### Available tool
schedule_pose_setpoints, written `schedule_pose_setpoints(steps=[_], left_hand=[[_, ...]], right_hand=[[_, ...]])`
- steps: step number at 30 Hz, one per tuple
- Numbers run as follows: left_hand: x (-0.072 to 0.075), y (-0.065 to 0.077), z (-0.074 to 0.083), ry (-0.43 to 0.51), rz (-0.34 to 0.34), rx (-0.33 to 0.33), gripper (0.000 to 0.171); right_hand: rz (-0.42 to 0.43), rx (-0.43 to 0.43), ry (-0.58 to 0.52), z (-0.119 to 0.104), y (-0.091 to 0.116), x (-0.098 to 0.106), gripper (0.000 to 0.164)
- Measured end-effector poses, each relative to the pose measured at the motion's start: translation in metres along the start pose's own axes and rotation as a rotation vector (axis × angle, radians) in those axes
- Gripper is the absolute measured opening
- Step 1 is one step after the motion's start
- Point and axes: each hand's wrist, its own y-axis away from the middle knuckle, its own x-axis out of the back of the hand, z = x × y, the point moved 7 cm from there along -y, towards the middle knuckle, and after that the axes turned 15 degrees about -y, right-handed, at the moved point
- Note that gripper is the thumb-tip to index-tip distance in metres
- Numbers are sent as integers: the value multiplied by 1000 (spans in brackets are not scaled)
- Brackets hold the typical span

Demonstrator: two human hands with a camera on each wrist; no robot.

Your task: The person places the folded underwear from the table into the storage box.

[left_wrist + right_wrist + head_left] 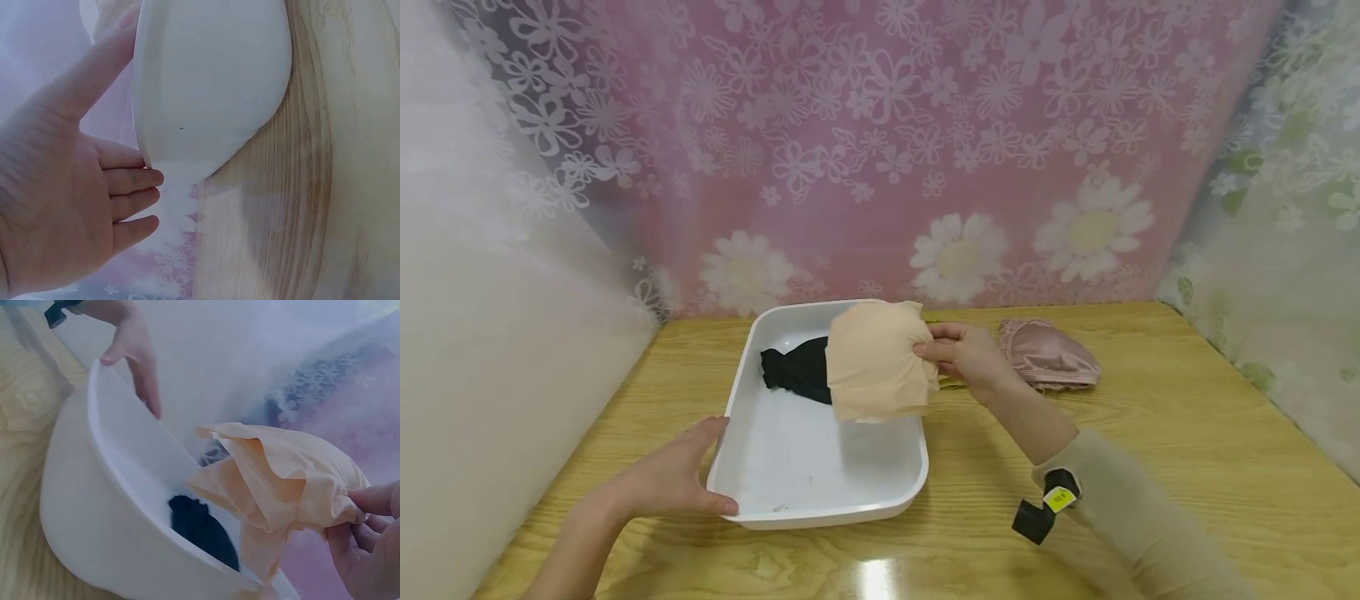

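My right hand [973, 358] pinches the edge of a folded peach-coloured cloth garment [880, 362] between thumb and fingers. The garment overlaps the far right part of a white plastic tray [805, 475] in the head view. In the right wrist view, its loose folds hang by the tray's rim. A black cloth garment [797, 371] lies inside the tray, partly hidden by the peach one. My left hand [666, 475] rests at the tray's left rim, thumb and fingers spread wide apart. The left wrist view shows its fingers [134, 181] extended, some touching the rim.
A pink satin bra-like garment [1048, 354] with lace trim lies on the wooden table [1150, 433], right of the tray. A floral curtain [880, 167] hangs behind the table, with pale sheets at both sides. A black wrist device [1037, 517] is on my right sleeve.
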Motion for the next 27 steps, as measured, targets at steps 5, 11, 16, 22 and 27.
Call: schedule_pose_setpoints(steps=[5,11,16,22,27], left_hand=[[-1,1,1,5,-1,1,116],[1,1,0,-2,49,-42,111],[3,-2,2,-4,46,-56,111],[2,-1,3,0,12,-31,113],[3,0,3,2,3,-19,114]], right_hand=[[-19,-60,-20,28,-12,-28,32],[-43,-119,-43,56,-19,-58,29],[-31,-177,-32,79,-19,-70,28],[63,-222,36,101,-19,-63,24],[73,-218,114,111,-21,-61,22]])
